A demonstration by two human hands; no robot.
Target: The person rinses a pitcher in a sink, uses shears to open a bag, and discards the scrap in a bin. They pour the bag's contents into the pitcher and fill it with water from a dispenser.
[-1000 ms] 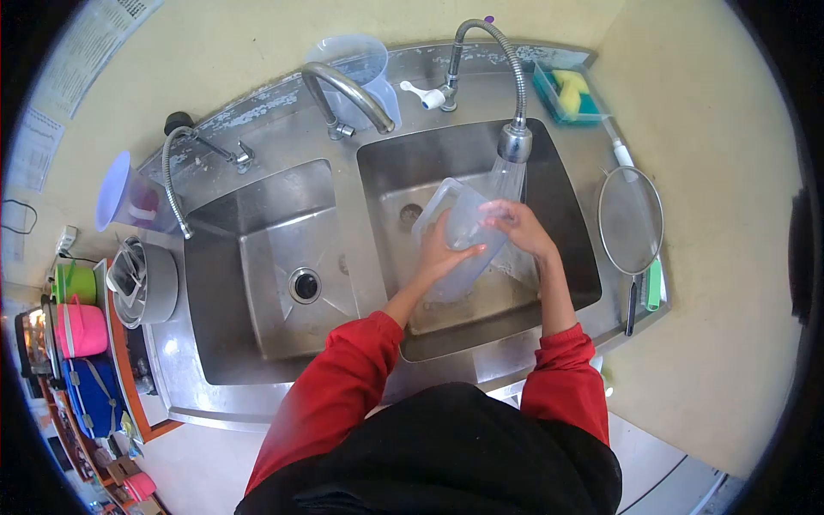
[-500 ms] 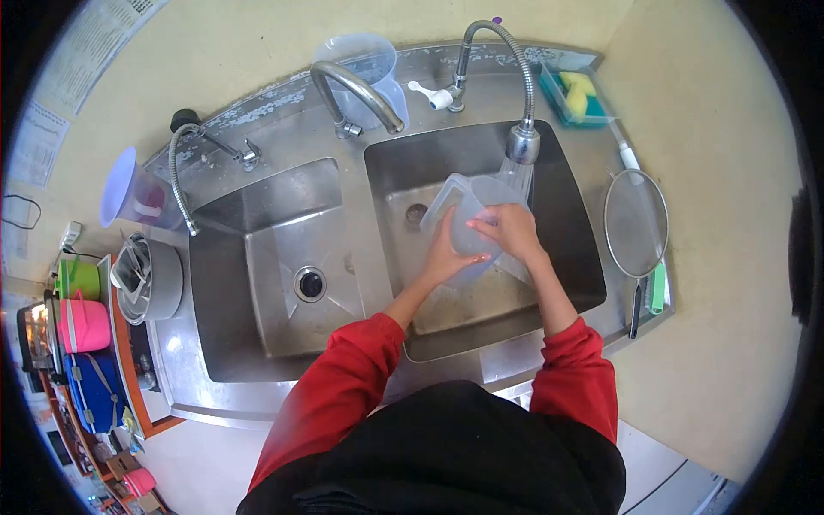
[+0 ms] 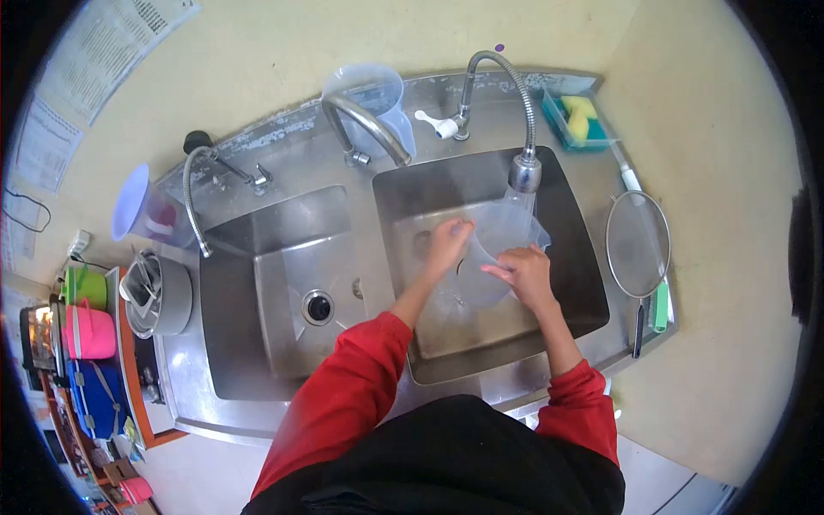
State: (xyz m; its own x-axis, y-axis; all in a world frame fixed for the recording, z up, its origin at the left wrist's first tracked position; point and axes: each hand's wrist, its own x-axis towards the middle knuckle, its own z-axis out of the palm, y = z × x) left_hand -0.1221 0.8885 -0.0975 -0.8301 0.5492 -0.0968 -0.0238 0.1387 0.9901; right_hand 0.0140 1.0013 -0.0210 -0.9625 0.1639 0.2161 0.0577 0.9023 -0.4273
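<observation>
A translucent plastic pitcher (image 3: 496, 236) is tilted over the right sink basin, under water running from the flexible faucet (image 3: 524, 174). My left hand (image 3: 447, 244) is closed on its left edge, and my right hand (image 3: 525, 274) grips the edge on the near right side. Part of the pitcher's outline is hard to make out against the water and steel. Below it lies the bare floor of the right basin (image 3: 455, 330).
Left of the hands is a second basin (image 3: 296, 283) with a curved faucet (image 3: 369, 129) behind. A sponge box (image 3: 579, 124) and a round strainer (image 3: 638, 244) sit on the right. Pots (image 3: 159, 292) and a purple-rimmed pitcher (image 3: 133, 206) stand at the left.
The pitcher has been turned, and its handle no longer shows at the left. My hands have moved apart to grips on its edge. The whole view has shifted slightly.
</observation>
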